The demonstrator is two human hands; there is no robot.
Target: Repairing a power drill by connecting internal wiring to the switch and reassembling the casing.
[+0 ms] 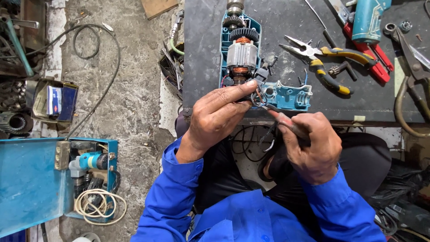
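An opened teal power drill (244, 54) lies on the dark workbench (286, 22), its motor armature and gears exposed. My left hand (217, 114) pinches a small part and wires at the drill's handle end, index finger stretched over it. My right hand (311, 145) grips a thin dark-handled tool (280, 117), its tip pointing into the same spot near the handle shell (291, 95). Both sleeves are bright blue.
Yellow-handled pliers (327, 60), red-handled cutters (374, 62), a teal tool body (369, 18), shears (414, 71) and loose screws lie on the bench. On the concrete floor at left sit an open blue metal case (31, 183) with a drill and coiled cord, and a black cable (103, 58).
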